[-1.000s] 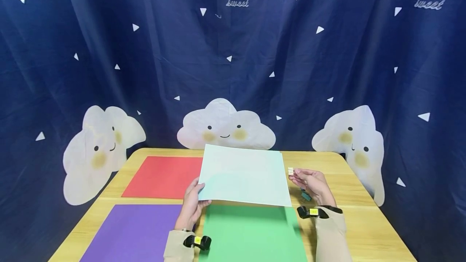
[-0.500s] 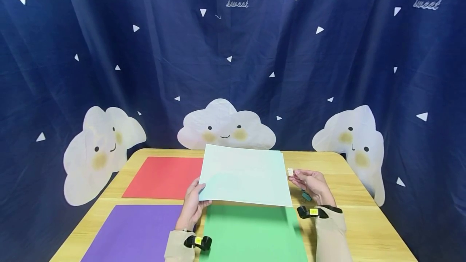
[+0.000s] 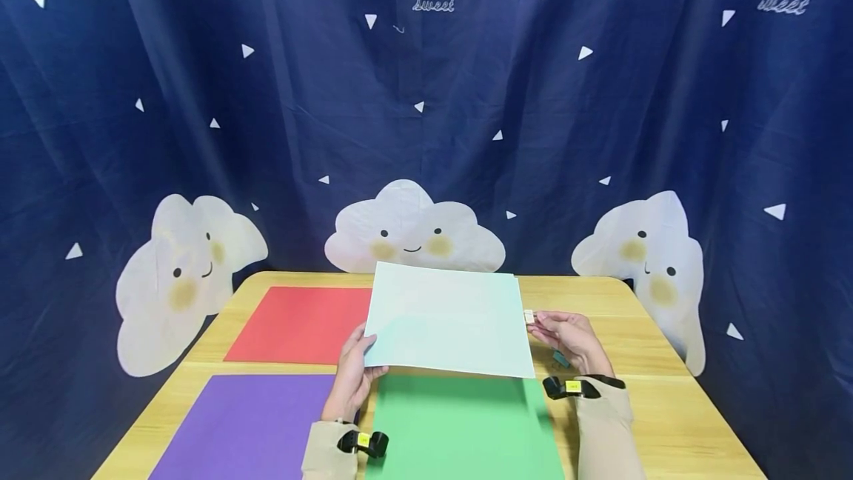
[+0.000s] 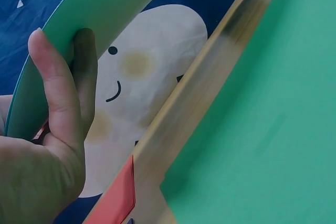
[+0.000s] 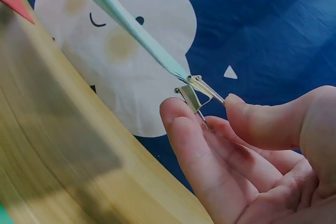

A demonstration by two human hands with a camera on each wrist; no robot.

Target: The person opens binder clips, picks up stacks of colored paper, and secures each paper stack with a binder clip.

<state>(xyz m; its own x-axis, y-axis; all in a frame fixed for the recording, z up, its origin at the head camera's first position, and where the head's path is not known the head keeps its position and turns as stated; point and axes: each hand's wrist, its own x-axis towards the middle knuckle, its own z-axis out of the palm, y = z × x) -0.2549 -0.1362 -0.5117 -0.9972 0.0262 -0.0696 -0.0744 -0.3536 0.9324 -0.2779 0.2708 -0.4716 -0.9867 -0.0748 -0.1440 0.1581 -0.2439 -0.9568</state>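
A stack of pale blue paper (image 3: 446, 321) is held above the table in the head view, tilted so its top face shows. My left hand (image 3: 353, 376) grips its left edge, thumb on top and fingers underneath; the left wrist view shows fingers (image 4: 60, 95) against the sheets' underside. Off the right edge, my right hand (image 3: 571, 338) pinches a cream binder clip (image 3: 529, 317) by its wire handles. In the right wrist view the clip (image 5: 193, 97) has its mouth spread at the paper's edge (image 5: 142, 38). Whether the paper is inside the mouth is hard to tell.
Green paper (image 3: 466, 428) lies below the held stack, purple paper (image 3: 246, 428) to its left and red paper (image 3: 303, 324) behind that. A teal binder clip (image 3: 561, 358) lies on the wooden table (image 3: 673, 406), partly behind my right hand. A navy curtain (image 3: 426, 147) hangs behind.
My right hand has moved slightly left, bringing the cream binder clip up to the right edge of the paper stack. My left hand and the stack have stayed nearly still.
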